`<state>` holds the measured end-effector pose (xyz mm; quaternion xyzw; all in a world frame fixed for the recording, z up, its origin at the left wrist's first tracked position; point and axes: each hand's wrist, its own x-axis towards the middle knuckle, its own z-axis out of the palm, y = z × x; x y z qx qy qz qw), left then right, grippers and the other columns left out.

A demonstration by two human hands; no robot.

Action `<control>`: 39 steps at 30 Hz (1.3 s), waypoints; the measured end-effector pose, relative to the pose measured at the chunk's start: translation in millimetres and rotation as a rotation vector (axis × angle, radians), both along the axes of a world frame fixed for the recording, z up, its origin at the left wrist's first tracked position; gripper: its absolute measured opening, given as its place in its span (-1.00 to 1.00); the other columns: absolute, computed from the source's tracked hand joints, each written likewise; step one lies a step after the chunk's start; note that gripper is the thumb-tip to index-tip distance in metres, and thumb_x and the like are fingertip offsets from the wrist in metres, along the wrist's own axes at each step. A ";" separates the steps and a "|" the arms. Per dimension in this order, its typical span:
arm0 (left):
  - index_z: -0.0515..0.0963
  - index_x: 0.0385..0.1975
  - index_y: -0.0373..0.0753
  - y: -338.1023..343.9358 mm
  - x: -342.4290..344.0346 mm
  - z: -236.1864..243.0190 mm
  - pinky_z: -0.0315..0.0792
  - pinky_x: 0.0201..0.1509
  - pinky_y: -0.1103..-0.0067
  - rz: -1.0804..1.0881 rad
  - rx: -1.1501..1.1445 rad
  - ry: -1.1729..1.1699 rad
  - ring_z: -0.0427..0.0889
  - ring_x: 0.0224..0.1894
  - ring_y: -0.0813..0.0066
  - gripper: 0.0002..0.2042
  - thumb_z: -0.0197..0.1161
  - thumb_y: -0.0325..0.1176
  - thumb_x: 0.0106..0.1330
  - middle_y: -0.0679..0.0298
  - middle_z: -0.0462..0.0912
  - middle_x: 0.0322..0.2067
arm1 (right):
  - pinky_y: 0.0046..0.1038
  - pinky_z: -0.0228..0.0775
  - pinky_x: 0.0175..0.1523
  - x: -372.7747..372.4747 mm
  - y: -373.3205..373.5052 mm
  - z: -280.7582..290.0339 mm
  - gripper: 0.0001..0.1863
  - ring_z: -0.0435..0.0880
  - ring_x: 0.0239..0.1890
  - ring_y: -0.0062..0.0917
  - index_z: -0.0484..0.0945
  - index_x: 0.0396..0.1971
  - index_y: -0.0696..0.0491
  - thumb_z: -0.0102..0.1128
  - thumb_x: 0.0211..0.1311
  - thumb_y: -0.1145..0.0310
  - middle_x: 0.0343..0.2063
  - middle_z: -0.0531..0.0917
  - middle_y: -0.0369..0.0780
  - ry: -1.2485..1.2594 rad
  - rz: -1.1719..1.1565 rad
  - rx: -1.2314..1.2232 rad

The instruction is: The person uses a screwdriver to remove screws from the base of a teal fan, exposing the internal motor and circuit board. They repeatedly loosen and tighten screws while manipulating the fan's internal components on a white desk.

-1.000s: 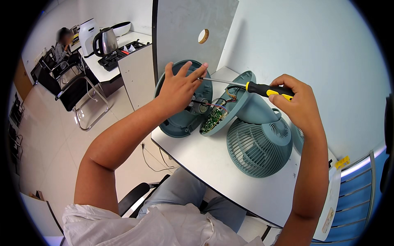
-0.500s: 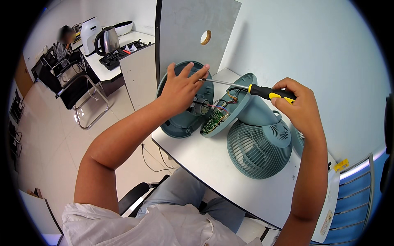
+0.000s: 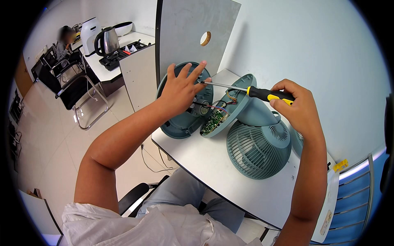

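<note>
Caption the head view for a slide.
Right hand holds a screwdriver, left hand by its tip, at an opened fan base.

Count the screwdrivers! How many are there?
1: the black-and-yellow screwdriver, held in the right hand, its tip by the left hand, near the round green base. Others may be hidden; things in the black tray are too small to tell.

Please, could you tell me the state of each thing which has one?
Screwdriver: held in right grip, tip toward round base
Round base: open, left grip spread over it
Housing: tilted, open, circuit board exposed
Fan cage: resting on table
Tool case: open
Kettle: upright
</note>
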<state>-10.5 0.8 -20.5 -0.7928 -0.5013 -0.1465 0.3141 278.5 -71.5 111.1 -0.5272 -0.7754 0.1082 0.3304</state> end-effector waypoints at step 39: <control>0.55 0.19 -0.13 0.9 2.0 0.8 0.08 0.33 -0.18 0.007 -0.051 0.059 0.21 0.44 0.33 -0.43 0.29 -0.51 0.06 0.45 0.07 0.50 | -0.33 0.39 -0.25 -24.7 -13.6 5.8 -0.75 0.51 -0.34 -0.41 0.62 -0.29 -0.06 0.36 -0.07 0.38 -0.49 0.50 -0.29 -0.462 -0.023 0.383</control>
